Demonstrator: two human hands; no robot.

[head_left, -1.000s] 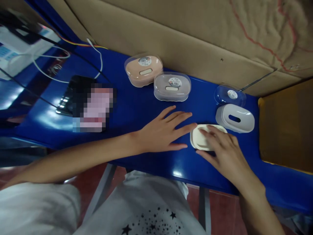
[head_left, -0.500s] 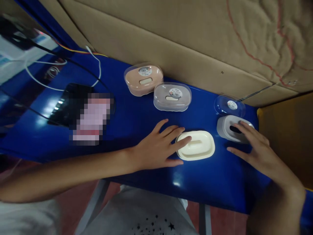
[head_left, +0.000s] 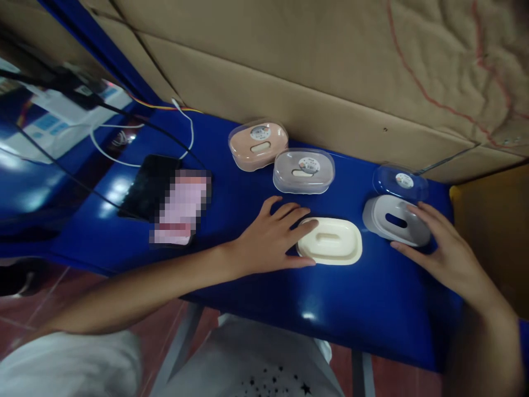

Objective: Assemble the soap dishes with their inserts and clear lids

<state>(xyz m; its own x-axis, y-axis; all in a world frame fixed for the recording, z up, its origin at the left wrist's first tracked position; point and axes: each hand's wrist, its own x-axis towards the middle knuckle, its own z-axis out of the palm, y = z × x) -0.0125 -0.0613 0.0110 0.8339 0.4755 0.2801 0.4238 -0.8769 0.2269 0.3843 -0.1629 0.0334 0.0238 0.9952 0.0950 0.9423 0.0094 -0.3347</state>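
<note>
A shallow cream oval tray (head_left: 336, 248) with a slot-shaped mark in its middle lies on the blue table. My left hand (head_left: 268, 240) has its thumb and forefinger at the tray's near and far edges, around the left end; its other fingers are spread out. To the right sits a pale grey oval box (head_left: 378, 220) with a dark slot in the top. My right hand (head_left: 444, 248) grips its right end between thumb and fingers. A clear plastic cover (head_left: 384, 179) with a round sticker lies just behind that box.
Behind my left hand stand a pink oval box (head_left: 246, 154) and another grey box (head_left: 285, 173), both under clear covers. A phone (head_left: 182, 209) with a blurred screen lies beside a black object (head_left: 144, 184) and cables at left. Cardboard (head_left: 289, 82) lines the back.
The view has shifted a little. My right fingers have moved off the grey box's slot to its side, and that box has shifted left of its cover. The tray has moved slightly left with my left hand.
</note>
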